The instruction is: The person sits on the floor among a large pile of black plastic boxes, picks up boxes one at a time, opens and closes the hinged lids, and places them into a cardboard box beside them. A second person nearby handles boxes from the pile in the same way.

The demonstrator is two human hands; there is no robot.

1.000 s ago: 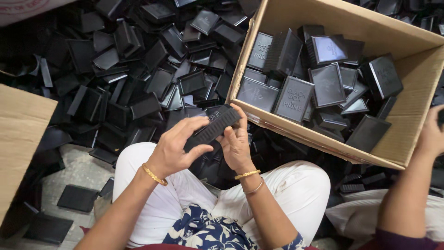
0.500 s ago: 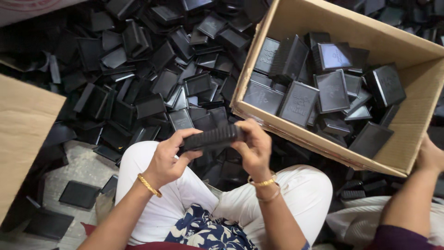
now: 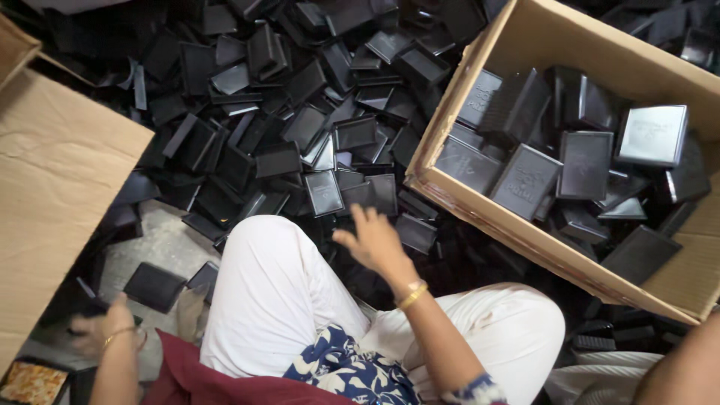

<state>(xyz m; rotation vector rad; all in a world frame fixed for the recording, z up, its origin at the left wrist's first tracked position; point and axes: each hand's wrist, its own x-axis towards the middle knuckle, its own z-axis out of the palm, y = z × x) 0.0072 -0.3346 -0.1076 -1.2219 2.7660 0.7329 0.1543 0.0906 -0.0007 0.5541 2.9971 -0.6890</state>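
Sitting cross-legged on a grey concrete floor (image 3: pixel 154 244), a person in white trousers looks down at heaps of small black plastic trays. At far left a flattened sheet of brown cardboard (image 3: pixel 56 195) leans over the floor. Below it, near the bottom-left corner, the left hand (image 3: pixel 101 330), with a thin gold bangle at the wrist, rests low on the floor; its fingers curl over something dark, but blur hides whether they hold it. A single black tray (image 3: pixel 154 286) lies flat just beside that hand, with another small one near the knee.

Across the top and middle, the pile of black trays (image 3: pixel 300 112) covers the floor, the pieces tilted and overlapping every way. Over the near edge of this pile the right hand (image 3: pixel 375 240), also with a gold bangle, hovers with fingers spread wide and loose, holding nothing.

At right stands an open brown cardboard box (image 3: pixel 525 240), its near wall touching the pile. Inside it more black trays (image 3: pixel 585 161) lie and lean, packed loosely. Another person's arm (image 3: pixel 686 375) enters at the bottom-right corner.
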